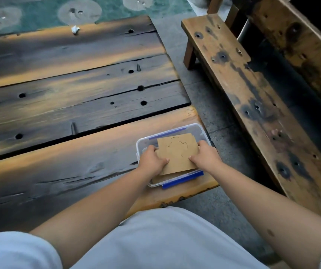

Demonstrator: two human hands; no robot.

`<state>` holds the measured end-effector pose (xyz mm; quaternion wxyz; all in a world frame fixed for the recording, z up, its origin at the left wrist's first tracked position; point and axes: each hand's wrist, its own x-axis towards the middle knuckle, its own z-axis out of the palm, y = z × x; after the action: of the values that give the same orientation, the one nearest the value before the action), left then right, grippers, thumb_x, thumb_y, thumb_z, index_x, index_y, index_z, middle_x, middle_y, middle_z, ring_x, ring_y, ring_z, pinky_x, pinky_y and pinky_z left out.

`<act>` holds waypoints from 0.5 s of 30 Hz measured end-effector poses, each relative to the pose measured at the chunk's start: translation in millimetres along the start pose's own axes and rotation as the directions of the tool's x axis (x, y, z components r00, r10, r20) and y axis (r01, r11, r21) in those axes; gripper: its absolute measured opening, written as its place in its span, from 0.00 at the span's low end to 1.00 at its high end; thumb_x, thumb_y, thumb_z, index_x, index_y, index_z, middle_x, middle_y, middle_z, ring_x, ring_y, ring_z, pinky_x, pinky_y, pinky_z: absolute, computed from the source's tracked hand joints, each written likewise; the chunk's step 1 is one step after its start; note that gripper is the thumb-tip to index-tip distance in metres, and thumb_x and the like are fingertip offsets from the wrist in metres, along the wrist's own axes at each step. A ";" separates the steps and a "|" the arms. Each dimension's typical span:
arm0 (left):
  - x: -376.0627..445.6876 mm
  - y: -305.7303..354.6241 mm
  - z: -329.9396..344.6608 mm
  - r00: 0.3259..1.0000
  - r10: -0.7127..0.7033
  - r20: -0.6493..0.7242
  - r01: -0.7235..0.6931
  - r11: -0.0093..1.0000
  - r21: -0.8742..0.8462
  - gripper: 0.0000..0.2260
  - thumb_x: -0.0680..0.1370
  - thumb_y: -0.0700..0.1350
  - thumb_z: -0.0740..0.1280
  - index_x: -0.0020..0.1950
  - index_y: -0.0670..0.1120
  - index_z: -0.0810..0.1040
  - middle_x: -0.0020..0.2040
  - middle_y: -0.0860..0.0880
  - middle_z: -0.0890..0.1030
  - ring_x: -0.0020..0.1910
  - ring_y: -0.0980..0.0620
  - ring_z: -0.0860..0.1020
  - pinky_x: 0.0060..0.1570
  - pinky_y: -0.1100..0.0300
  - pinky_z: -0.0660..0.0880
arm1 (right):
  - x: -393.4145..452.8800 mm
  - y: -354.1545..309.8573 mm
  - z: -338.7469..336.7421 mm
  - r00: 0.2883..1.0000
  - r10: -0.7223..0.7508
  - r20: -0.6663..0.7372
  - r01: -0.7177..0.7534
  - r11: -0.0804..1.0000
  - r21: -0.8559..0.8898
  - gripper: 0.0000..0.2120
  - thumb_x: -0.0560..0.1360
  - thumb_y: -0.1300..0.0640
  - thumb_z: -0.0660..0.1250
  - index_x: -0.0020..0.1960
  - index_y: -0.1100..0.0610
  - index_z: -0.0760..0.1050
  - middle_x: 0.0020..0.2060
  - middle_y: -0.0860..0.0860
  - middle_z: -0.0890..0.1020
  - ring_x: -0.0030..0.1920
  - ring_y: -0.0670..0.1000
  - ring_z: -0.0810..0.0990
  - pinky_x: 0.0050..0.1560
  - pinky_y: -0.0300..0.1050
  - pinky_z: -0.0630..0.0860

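Cardboard piece (178, 152) was pinched at both edges, left grip (151, 161) & right grip (206, 157) curled round it, prob. kept level for the clear box (198, 130) on bench (78, 152).

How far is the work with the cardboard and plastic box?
Done: more cardboard lies in the plastic box at the table corner. In hand: left hand and right hand grip one cardboard sheet above it. Left: laying it in or lifting it out; I cannot tell which.
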<state>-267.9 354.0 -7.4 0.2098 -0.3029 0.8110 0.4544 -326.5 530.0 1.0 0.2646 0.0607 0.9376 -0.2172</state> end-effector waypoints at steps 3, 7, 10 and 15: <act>7.5 -0.3 8.2 1.000 -0.025 0.012 0.025 1.000 0.013 0.23 0.73 0.48 0.73 0.64 0.48 0.69 0.60 0.46 0.79 0.57 0.45 0.77 0.55 0.51 0.77 | 9.4 -7.0 -0.6 0.999 0.034 0.039 -0.029 0.992 -0.119 0.16 0.73 0.55 0.67 0.58 0.55 0.68 0.52 0.56 0.78 0.50 0.57 0.77 0.45 0.50 0.75; 15.7 -4.3 16.8 0.999 -0.035 0.006 0.034 0.996 0.081 0.24 0.72 0.48 0.73 0.64 0.47 0.70 0.58 0.45 0.80 0.55 0.45 0.78 0.50 0.56 0.75 | 20.6 -10.5 5.2 0.987 0.094 0.128 -0.063 0.972 -0.225 0.20 0.75 0.58 0.62 0.65 0.59 0.65 0.55 0.58 0.78 0.52 0.59 0.77 0.43 0.48 0.72; 20.2 -5.9 21.2 1.000 -0.003 -0.009 0.004 0.992 0.126 0.20 0.71 0.48 0.73 0.60 0.47 0.71 0.56 0.45 0.80 0.54 0.45 0.78 0.45 0.59 0.72 | 26.2 -11.5 8.0 0.983 0.108 0.147 -0.068 0.965 -0.253 0.22 0.75 0.58 0.61 0.67 0.60 0.63 0.57 0.59 0.77 0.55 0.60 0.77 0.45 0.49 0.72; 28.4 -8.4 25.0 1.000 -0.007 -0.012 0.009 0.971 0.240 0.20 0.70 0.51 0.72 0.58 0.47 0.71 0.58 0.44 0.77 0.58 0.43 0.75 0.53 0.54 0.73 | 31.8 -12.1 10.2 0.990 0.087 0.114 -0.050 0.954 -0.294 0.20 0.73 0.57 0.64 0.63 0.59 0.67 0.62 0.58 0.72 0.59 0.59 0.74 0.51 0.50 0.73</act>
<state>-281.3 363.7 -42.5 0.2421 -0.2812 0.8600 0.3504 -351.6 514.7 -18.8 0.3367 0.0398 0.9381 -0.0711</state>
